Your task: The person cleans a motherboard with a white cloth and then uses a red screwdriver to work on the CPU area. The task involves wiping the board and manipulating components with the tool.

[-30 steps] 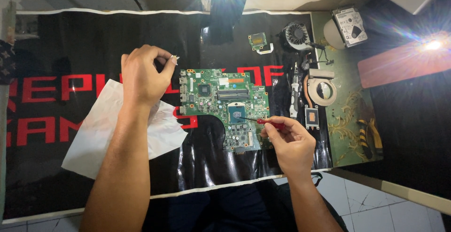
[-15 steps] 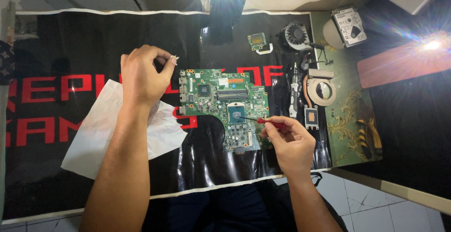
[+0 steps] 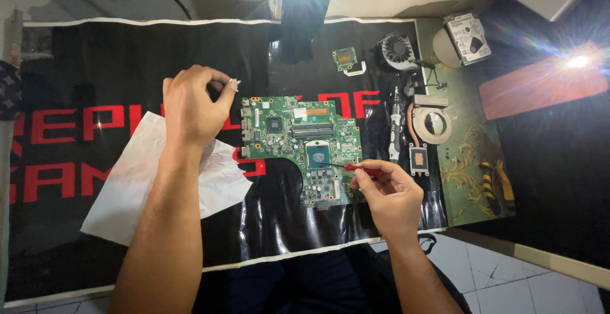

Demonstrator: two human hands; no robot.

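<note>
My right hand (image 3: 391, 196) pinches a small red screwdriver (image 3: 363, 170), tip on the green laptop motherboard (image 3: 298, 145) mid-frame; left hand (image 3: 190, 107) fingers pinch something tiny above the white tissue (image 3: 127, 193), black mat (image 3: 95, 72) with red lettering underneath.

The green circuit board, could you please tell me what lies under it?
The circuit board lies on a glossy black mat with red letters. The board hides some of the lettering, so whatever else is beneath cannot be seen.
</note>
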